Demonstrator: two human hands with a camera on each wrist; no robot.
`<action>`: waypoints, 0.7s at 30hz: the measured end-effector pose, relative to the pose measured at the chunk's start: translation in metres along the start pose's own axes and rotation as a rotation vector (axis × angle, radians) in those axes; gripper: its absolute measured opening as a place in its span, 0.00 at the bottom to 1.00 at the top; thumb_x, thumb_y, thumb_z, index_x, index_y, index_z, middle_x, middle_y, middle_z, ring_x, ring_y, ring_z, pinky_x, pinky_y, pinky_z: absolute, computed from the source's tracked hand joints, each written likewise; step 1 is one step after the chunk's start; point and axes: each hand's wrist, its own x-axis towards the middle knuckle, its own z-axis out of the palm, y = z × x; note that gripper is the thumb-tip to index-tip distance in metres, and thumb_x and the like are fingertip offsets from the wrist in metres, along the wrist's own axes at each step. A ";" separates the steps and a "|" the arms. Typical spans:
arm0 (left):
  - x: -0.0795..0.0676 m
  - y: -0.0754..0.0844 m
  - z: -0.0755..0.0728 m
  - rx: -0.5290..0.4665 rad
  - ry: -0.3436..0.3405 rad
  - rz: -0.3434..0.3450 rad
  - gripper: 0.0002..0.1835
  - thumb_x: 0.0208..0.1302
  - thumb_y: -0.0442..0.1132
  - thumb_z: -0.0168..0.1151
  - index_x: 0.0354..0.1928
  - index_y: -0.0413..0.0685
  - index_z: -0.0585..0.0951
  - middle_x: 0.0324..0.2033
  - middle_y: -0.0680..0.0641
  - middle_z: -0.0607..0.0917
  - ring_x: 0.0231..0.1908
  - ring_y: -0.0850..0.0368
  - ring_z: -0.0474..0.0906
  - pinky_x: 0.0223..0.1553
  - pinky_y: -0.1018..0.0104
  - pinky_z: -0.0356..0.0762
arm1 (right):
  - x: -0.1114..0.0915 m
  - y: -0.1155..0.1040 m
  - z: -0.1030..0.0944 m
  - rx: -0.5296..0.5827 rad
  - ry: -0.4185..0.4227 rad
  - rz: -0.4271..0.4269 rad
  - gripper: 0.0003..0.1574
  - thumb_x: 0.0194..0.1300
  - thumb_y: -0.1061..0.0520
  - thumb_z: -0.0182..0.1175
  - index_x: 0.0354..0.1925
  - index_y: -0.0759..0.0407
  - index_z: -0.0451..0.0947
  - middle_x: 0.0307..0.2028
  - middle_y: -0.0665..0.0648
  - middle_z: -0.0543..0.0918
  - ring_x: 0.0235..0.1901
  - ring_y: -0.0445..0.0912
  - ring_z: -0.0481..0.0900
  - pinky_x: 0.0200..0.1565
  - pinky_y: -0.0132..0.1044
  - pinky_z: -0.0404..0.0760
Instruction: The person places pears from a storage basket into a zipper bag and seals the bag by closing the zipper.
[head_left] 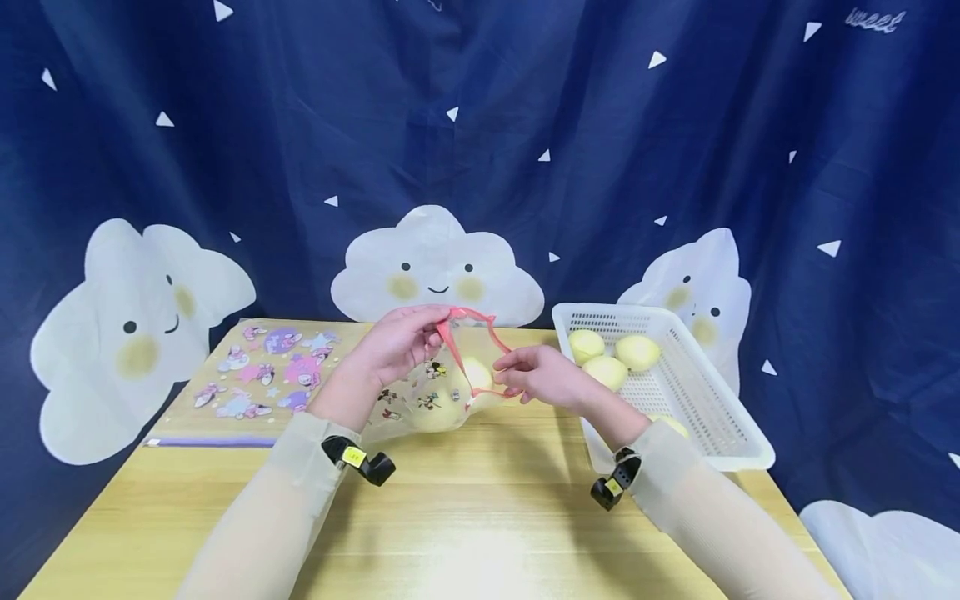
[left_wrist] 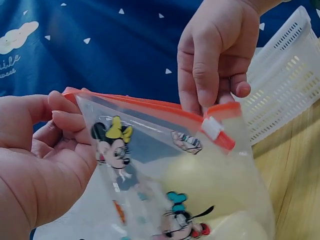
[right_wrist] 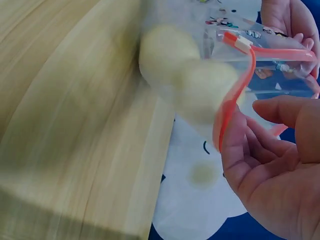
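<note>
The left hand grips a corner of the clear bag, which hangs between the hands; its exact pinch is partly hidden by its own curled fingers. The right hand has loosely bent fingers touching the red strip at the bag's mouth, thumb apart from it. Pale yellow fruits inside blur through the film, so I cannot count them surely. Right of the right hand, a white basket holds more yellow fruits, one mostly behind the forearm. Left of the left hand, a flat printed pouch is partly covered. Below both hands lies a wood-grain table; beyond them hangs a navy curtain with smiling clouds and white triangles
</note>
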 end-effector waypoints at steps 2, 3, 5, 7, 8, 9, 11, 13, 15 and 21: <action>-0.001 0.001 0.000 -0.002 -0.008 0.000 0.18 0.87 0.38 0.53 0.43 0.52 0.92 0.25 0.56 0.83 0.26 0.68 0.72 0.30 0.78 0.72 | -0.002 0.000 -0.005 -0.004 0.024 0.001 0.20 0.79 0.58 0.64 0.61 0.68 0.83 0.50 0.66 0.92 0.43 0.47 0.91 0.42 0.36 0.88; -0.001 0.001 -0.001 -0.006 -0.009 -0.001 0.18 0.87 0.38 0.53 0.43 0.52 0.92 0.25 0.56 0.83 0.26 0.68 0.72 0.30 0.78 0.72 | -0.003 0.000 -0.008 -0.001 0.035 0.004 0.19 0.79 0.58 0.64 0.60 0.68 0.83 0.50 0.65 0.92 0.42 0.47 0.91 0.42 0.36 0.88; -0.002 0.001 -0.001 -0.014 -0.001 0.000 0.18 0.87 0.38 0.53 0.42 0.53 0.92 0.25 0.56 0.84 0.25 0.68 0.73 0.30 0.78 0.74 | -0.005 0.001 -0.016 -0.005 0.061 0.004 0.18 0.78 0.57 0.63 0.59 0.67 0.84 0.48 0.65 0.92 0.41 0.47 0.90 0.42 0.36 0.88; -0.001 0.001 -0.003 -0.021 0.005 0.001 0.18 0.87 0.38 0.53 0.42 0.52 0.92 0.25 0.56 0.84 0.26 0.68 0.73 0.29 0.78 0.73 | -0.007 0.003 -0.026 -0.006 0.084 0.006 0.19 0.79 0.57 0.62 0.59 0.68 0.84 0.49 0.65 0.92 0.41 0.46 0.90 0.41 0.35 0.88; -0.001 0.001 -0.003 -0.027 0.009 -0.001 0.18 0.87 0.38 0.53 0.42 0.52 0.92 0.25 0.56 0.84 0.26 0.68 0.73 0.29 0.78 0.73 | -0.008 0.005 -0.031 -0.003 0.097 0.008 0.20 0.79 0.57 0.62 0.60 0.68 0.83 0.49 0.65 0.92 0.40 0.45 0.89 0.41 0.35 0.87; -0.001 0.000 -0.004 -0.028 0.010 0.000 0.18 0.87 0.38 0.53 0.42 0.52 0.92 0.26 0.56 0.84 0.26 0.68 0.73 0.29 0.78 0.73 | -0.008 0.007 -0.037 -0.001 0.108 0.010 0.21 0.78 0.57 0.62 0.61 0.69 0.82 0.50 0.66 0.92 0.40 0.45 0.89 0.41 0.34 0.87; -0.001 0.000 -0.005 -0.036 0.008 -0.002 0.18 0.87 0.39 0.53 0.43 0.52 0.92 0.26 0.56 0.84 0.27 0.68 0.72 0.29 0.78 0.72 | -0.010 0.010 -0.049 -0.003 0.136 0.015 0.21 0.79 0.57 0.60 0.62 0.69 0.82 0.51 0.66 0.91 0.40 0.44 0.88 0.41 0.34 0.87; -0.002 0.000 -0.006 -0.040 0.016 -0.004 0.18 0.87 0.38 0.53 0.43 0.52 0.93 0.26 0.56 0.85 0.27 0.68 0.73 0.29 0.78 0.72 | -0.010 0.014 -0.061 -0.001 0.163 0.027 0.22 0.80 0.57 0.60 0.62 0.70 0.81 0.52 0.67 0.91 0.40 0.44 0.88 0.41 0.35 0.87; -0.002 0.000 -0.007 -0.042 0.023 -0.004 0.18 0.87 0.38 0.53 0.43 0.52 0.93 0.26 0.56 0.85 0.26 0.67 0.73 0.29 0.78 0.72 | -0.011 0.018 -0.073 -0.006 0.187 0.043 0.23 0.80 0.57 0.59 0.64 0.71 0.80 0.54 0.67 0.90 0.40 0.43 0.88 0.42 0.34 0.87; -0.002 -0.001 -0.007 -0.053 0.021 -0.014 0.18 0.87 0.38 0.54 0.43 0.51 0.92 0.26 0.55 0.85 0.26 0.67 0.72 0.29 0.78 0.71 | -0.011 0.038 -0.102 -0.025 0.252 0.093 0.27 0.83 0.56 0.54 0.69 0.73 0.76 0.58 0.71 0.88 0.41 0.41 0.87 0.41 0.33 0.86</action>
